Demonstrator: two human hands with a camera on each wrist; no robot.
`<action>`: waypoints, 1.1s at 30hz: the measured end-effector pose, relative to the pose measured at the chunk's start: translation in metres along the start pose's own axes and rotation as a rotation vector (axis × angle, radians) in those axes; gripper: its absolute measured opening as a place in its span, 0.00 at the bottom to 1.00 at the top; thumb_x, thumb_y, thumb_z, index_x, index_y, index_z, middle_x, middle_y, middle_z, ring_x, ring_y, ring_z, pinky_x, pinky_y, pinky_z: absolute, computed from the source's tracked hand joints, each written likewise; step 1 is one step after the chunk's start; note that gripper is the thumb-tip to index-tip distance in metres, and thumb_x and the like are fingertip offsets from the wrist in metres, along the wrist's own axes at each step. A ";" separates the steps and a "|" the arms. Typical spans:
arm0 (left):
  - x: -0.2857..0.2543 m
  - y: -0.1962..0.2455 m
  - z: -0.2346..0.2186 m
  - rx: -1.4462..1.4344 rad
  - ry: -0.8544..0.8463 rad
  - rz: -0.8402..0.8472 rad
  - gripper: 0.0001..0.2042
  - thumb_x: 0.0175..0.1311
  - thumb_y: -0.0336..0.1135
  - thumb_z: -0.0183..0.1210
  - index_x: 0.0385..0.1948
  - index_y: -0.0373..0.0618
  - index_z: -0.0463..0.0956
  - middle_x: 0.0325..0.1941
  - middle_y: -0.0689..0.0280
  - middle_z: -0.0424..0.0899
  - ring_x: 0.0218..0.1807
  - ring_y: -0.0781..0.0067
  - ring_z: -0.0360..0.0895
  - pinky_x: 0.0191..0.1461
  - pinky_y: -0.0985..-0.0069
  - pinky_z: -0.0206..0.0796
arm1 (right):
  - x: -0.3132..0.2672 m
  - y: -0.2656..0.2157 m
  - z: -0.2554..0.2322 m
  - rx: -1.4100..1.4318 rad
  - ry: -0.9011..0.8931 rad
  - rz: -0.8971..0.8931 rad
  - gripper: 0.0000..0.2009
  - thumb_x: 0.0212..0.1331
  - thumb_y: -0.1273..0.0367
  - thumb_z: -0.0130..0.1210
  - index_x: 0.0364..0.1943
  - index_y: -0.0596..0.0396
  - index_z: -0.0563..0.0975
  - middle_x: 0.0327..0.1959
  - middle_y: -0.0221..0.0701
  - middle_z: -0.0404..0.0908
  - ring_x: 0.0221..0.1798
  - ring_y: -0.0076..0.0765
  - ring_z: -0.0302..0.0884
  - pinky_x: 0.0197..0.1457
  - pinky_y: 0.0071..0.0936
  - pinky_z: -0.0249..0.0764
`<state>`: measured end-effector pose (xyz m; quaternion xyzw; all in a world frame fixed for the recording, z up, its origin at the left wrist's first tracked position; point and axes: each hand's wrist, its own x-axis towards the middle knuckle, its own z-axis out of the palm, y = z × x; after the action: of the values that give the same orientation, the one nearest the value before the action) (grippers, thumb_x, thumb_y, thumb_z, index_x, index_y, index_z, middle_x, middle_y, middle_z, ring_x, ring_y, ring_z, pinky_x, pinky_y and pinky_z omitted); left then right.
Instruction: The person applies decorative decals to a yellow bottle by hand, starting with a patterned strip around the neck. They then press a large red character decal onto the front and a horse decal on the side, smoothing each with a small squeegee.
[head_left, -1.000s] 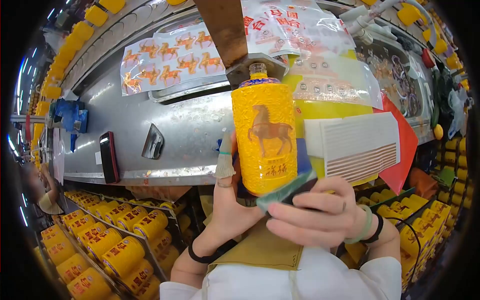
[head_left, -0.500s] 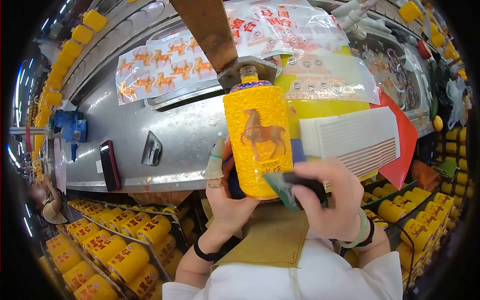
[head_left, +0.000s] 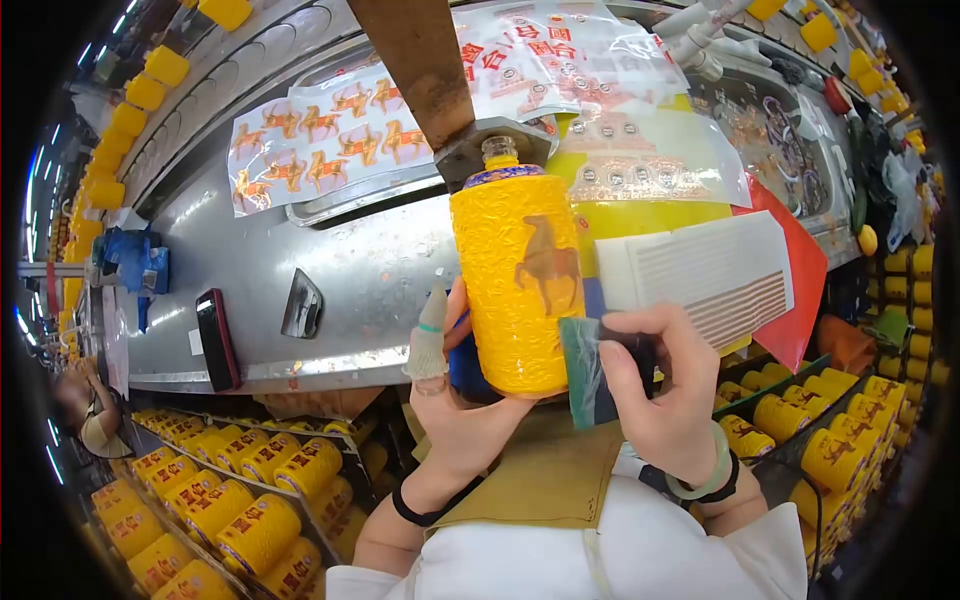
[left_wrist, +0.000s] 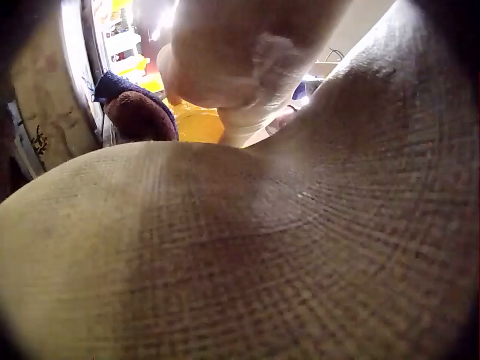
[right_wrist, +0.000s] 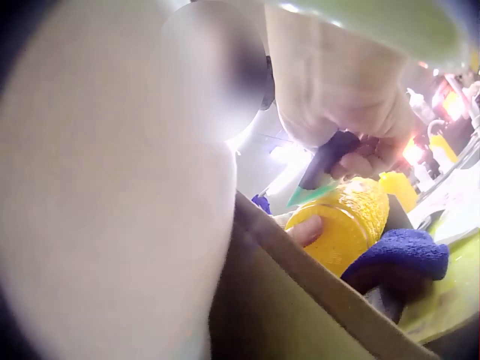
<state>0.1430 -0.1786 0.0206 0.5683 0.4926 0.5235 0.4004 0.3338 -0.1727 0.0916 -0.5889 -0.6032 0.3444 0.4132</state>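
A yellow embossed bottle (head_left: 512,260) with a clear glass neck lies with its base toward the person. The brown horse decal (head_left: 548,262) shows on its right half. My left hand (head_left: 455,435) holds the bottle at the base and left side, a pale finger cot (head_left: 428,345) on one finger. In my right hand (head_left: 675,400) is a dark scraper (right_wrist: 326,161) with a green blade (head_left: 580,372), pinched between thumb and fingers. Its blade stands right at the bottle's lower right edge. Beneath the bottle, a blue towel (right_wrist: 401,259) shows in the right wrist view.
A metal bracket (head_left: 455,155) stands at the bottle's neck. Horse decal sheets (head_left: 320,135) lie left, printed clear sheets (head_left: 660,165) and a white folded cloth (head_left: 690,265) right. A phone (head_left: 217,340) lies on the metal table (head_left: 380,270). Boxed yellow bottles (head_left: 260,530) stand below.
The bottle has rolled so the horse decal sits further right, and the gold lettering below it is out of sight. My right hand has drawn the scraper from the lettering to the bottle's right edge.
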 end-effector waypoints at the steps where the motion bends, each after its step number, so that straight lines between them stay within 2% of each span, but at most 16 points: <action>1: 0.000 0.000 0.002 0.007 0.031 0.024 0.55 0.43 0.28 0.85 0.76 0.35 0.57 0.74 0.50 0.71 0.70 0.58 0.76 0.72 0.62 0.70 | -0.001 0.001 0.002 0.001 0.012 0.006 0.09 0.60 0.77 0.66 0.44 0.60 0.82 0.32 0.35 0.81 0.31 0.31 0.82 0.36 0.24 0.77; 3: -0.001 0.001 0.002 0.012 0.062 0.044 0.54 0.42 0.27 0.85 0.75 0.33 0.59 0.73 0.50 0.72 0.67 0.59 0.78 0.70 0.62 0.72 | -0.001 0.000 0.004 0.000 0.022 0.015 0.08 0.60 0.77 0.66 0.43 0.60 0.82 0.32 0.35 0.81 0.30 0.31 0.82 0.35 0.25 0.76; 6: 0.000 0.005 -0.001 0.033 0.020 0.009 0.53 0.46 0.28 0.83 0.77 0.38 0.57 0.74 0.50 0.71 0.71 0.56 0.75 0.74 0.61 0.69 | 0.001 -0.004 0.008 0.011 0.008 -0.011 0.09 0.60 0.76 0.66 0.43 0.60 0.82 0.32 0.36 0.82 0.30 0.33 0.83 0.34 0.26 0.76; 9: 0.000 0.008 -0.005 0.170 0.024 0.024 0.49 0.48 0.28 0.82 0.75 0.37 0.62 0.68 0.53 0.74 0.70 0.58 0.75 0.75 0.61 0.68 | 0.002 -0.005 0.009 -0.009 -0.044 -0.030 0.08 0.61 0.77 0.66 0.43 0.60 0.82 0.33 0.36 0.83 0.31 0.32 0.84 0.35 0.25 0.78; 11: -0.002 0.006 -0.010 0.261 -0.018 0.002 0.46 0.50 0.29 0.81 0.74 0.35 0.65 0.63 0.57 0.75 0.69 0.59 0.76 0.74 0.62 0.69 | -0.002 0.002 0.011 0.021 -0.009 -0.008 0.08 0.61 0.77 0.66 0.43 0.61 0.81 0.33 0.36 0.83 0.31 0.31 0.83 0.36 0.24 0.78; 13: -0.001 0.002 -0.010 0.174 -0.020 -0.031 0.46 0.50 0.29 0.80 0.74 0.35 0.64 0.65 0.56 0.75 0.69 0.58 0.76 0.74 0.62 0.69 | -0.005 0.006 0.007 0.059 0.013 0.069 0.08 0.62 0.76 0.65 0.44 0.61 0.81 0.33 0.35 0.83 0.32 0.27 0.82 0.37 0.23 0.77; 17: -0.005 -0.009 -0.014 0.016 -0.039 -0.105 0.46 0.52 0.29 0.80 0.74 0.33 0.63 0.70 0.52 0.74 0.70 0.57 0.76 0.73 0.62 0.69 | -0.007 0.015 0.003 0.028 0.049 0.041 0.08 0.63 0.77 0.65 0.44 0.63 0.80 0.32 0.34 0.83 0.32 0.24 0.80 0.37 0.21 0.76; 20: -0.007 -0.012 -0.017 0.009 -0.056 -0.109 0.46 0.52 0.28 0.79 0.75 0.32 0.62 0.72 0.50 0.73 0.72 0.55 0.76 0.74 0.62 0.69 | -0.007 0.020 -0.003 -0.042 0.052 0.030 0.07 0.64 0.78 0.64 0.44 0.63 0.80 0.31 0.33 0.82 0.32 0.22 0.80 0.37 0.20 0.75; 24: -0.007 -0.003 -0.019 0.131 -0.091 -0.117 0.47 0.51 0.29 0.80 0.74 0.32 0.62 0.70 0.51 0.73 0.70 0.55 0.76 0.74 0.63 0.68 | -0.011 0.026 -0.004 0.117 0.077 0.116 0.07 0.66 0.80 0.62 0.46 0.63 0.78 0.32 0.27 0.80 0.33 0.16 0.76 0.36 0.17 0.72; 26: -0.006 0.012 -0.015 0.377 -0.074 0.157 0.49 0.51 0.24 0.79 0.77 0.34 0.57 0.73 0.52 0.69 0.71 0.58 0.74 0.72 0.65 0.69 | -0.008 0.025 -0.004 0.144 0.069 0.120 0.08 0.67 0.80 0.61 0.47 0.63 0.77 0.34 0.25 0.79 0.35 0.15 0.75 0.38 0.17 0.71; 27: -0.009 0.008 -0.014 0.381 -0.077 0.206 0.48 0.49 0.29 0.82 0.74 0.34 0.63 0.72 0.52 0.67 0.69 0.57 0.74 0.71 0.65 0.68 | -0.007 0.026 -0.004 0.160 0.060 0.128 0.08 0.67 0.80 0.61 0.47 0.63 0.77 0.35 0.25 0.79 0.36 0.14 0.75 0.40 0.16 0.71; 30: -0.012 0.004 -0.008 0.470 -0.069 0.299 0.50 0.46 0.33 0.85 0.73 0.34 0.63 0.71 0.54 0.66 0.65 0.59 0.75 0.69 0.65 0.68 | -0.007 0.025 -0.002 0.194 0.050 0.143 0.08 0.67 0.80 0.60 0.48 0.63 0.77 0.36 0.26 0.80 0.37 0.15 0.76 0.41 0.16 0.72; 31: -0.013 0.006 -0.009 0.492 -0.087 0.241 0.55 0.45 0.37 0.85 0.77 0.40 0.57 0.71 0.55 0.65 0.65 0.58 0.74 0.70 0.64 0.67 | -0.007 0.025 -0.001 0.212 0.048 0.149 0.08 0.68 0.79 0.60 0.48 0.62 0.77 0.36 0.26 0.80 0.38 0.15 0.76 0.42 0.16 0.72; 32: -0.015 0.009 -0.009 0.495 -0.085 0.239 0.55 0.45 0.37 0.85 0.77 0.40 0.57 0.71 0.55 0.65 0.65 0.58 0.74 0.70 0.64 0.67 | -0.007 0.025 -0.001 0.214 0.045 0.149 0.08 0.68 0.79 0.60 0.48 0.62 0.77 0.36 0.26 0.80 0.38 0.15 0.76 0.42 0.16 0.72; 33: -0.015 0.013 -0.009 0.561 -0.107 0.202 0.56 0.47 0.38 0.85 0.79 0.51 0.54 0.72 0.55 0.65 0.69 0.55 0.70 0.73 0.61 0.62 | -0.007 0.026 0.000 0.221 0.041 0.137 0.09 0.68 0.79 0.60 0.49 0.62 0.77 0.38 0.27 0.80 0.39 0.16 0.76 0.43 0.16 0.72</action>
<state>0.1366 -0.1963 0.0315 0.7296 0.5371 0.3735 0.1992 0.3449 -0.1775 0.0675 -0.5865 -0.5113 0.4242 0.4632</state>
